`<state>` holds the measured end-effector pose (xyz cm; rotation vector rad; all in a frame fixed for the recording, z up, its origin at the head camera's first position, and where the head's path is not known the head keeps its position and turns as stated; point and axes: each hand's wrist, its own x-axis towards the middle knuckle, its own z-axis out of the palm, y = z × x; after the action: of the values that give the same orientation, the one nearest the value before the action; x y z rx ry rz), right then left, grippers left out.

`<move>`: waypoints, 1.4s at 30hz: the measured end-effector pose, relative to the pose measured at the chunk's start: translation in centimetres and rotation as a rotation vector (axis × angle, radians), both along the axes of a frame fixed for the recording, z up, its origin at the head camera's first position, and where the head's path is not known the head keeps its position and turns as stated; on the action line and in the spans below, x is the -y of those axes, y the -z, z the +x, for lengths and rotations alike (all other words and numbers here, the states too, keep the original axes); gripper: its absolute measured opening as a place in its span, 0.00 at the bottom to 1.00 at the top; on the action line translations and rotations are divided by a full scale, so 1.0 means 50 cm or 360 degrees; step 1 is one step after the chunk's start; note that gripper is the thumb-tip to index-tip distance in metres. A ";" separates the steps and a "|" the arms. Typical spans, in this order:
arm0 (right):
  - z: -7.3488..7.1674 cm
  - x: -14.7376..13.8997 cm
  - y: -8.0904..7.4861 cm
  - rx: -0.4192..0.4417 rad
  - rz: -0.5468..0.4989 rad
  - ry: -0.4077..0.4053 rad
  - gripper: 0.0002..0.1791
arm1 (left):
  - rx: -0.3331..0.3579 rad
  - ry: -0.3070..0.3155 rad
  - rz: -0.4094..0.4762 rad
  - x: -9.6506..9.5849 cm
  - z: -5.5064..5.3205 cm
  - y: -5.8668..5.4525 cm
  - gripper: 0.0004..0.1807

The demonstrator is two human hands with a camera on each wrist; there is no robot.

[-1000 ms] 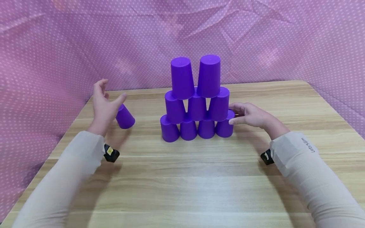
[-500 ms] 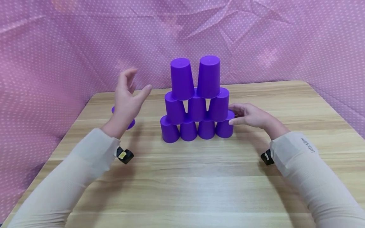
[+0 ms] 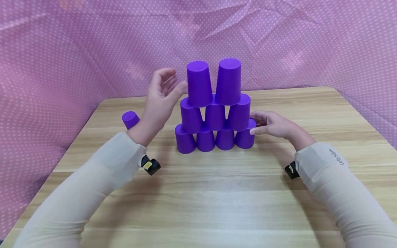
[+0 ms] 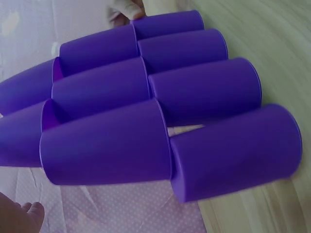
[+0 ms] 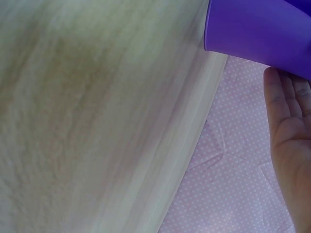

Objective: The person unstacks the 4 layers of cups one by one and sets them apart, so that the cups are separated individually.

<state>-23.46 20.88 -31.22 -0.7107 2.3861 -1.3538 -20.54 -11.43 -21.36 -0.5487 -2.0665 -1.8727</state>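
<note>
Upside-down purple cups stand as a pyramid: several in the bottom row, three in the middle, two on top. Close to the upper left cup (image 3: 199, 84) is my left hand (image 3: 159, 100), holding nothing, its fingers loosely bent and thumb pointing at that cup; contact is unclear. My right hand (image 3: 273, 125) touches the side of the bottom right cup (image 3: 245, 139). Its fingers look nearly straight beside a cup (image 5: 257, 34) in the right wrist view. A lone cup (image 3: 130, 119), partly hidden by my left wrist, stands at the left.
The wooden table (image 3: 223, 199) extends in front of the pyramid. Pink dotted cloth (image 3: 124, 41) hangs behind and beside it. The upper right cup (image 3: 228, 82) stands apart from the upper left one, with a narrow gap between them.
My left hand has moved right and slightly up, from beside the lone cup to the pyramid's upper left cup. The right hand has stayed at the bottom right cup.
</note>
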 end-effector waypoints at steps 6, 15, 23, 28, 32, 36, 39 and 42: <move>-0.001 -0.001 -0.001 0.0017 -0.0006 -0.0006 0.30 | 0.0099 0.0110 0.0089 -0.024 -0.007 0.001 0.28; -0.001 -0.002 -0.002 0.0012 -0.0003 -0.0015 0.30 | 0.0247 0.0218 -0.0020 -0.037 -0.010 -0.005 0.32; -0.002 -0.003 -0.001 0.0004 -0.0010 -0.0013 0.30 | 0.0267 0.0195 -0.0195 -0.045 -0.013 -0.009 0.36; -0.002 -0.003 -0.002 0.0010 -0.0004 -0.0014 0.30 | 0.0265 0.0132 -0.0287 -0.046 -0.015 -0.010 0.36; -0.003 -0.003 -0.002 0.0019 -0.0006 -0.0015 0.30 | 0.0269 0.0101 -0.0309 -0.046 -0.017 -0.008 0.35; -0.003 -0.003 -0.002 0.0019 -0.0009 -0.0016 0.30 | 0.0269 0.0079 -0.0311 -0.046 -0.019 -0.005 0.34; -0.002 -0.004 -0.001 0.0014 -0.0009 -0.0019 0.30 | 0.0261 0.0073 -0.0310 -0.046 -0.020 -0.003 0.33; -0.002 -0.004 -0.001 0.0010 -0.0007 -0.0020 0.30 | 0.0250 0.0075 -0.0303 -0.046 -0.022 -0.002 0.33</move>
<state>-23.57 21.07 -31.19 -0.7201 2.3707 -1.3546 -21.66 -9.14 -21.26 -0.5134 -2.3705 -1.8083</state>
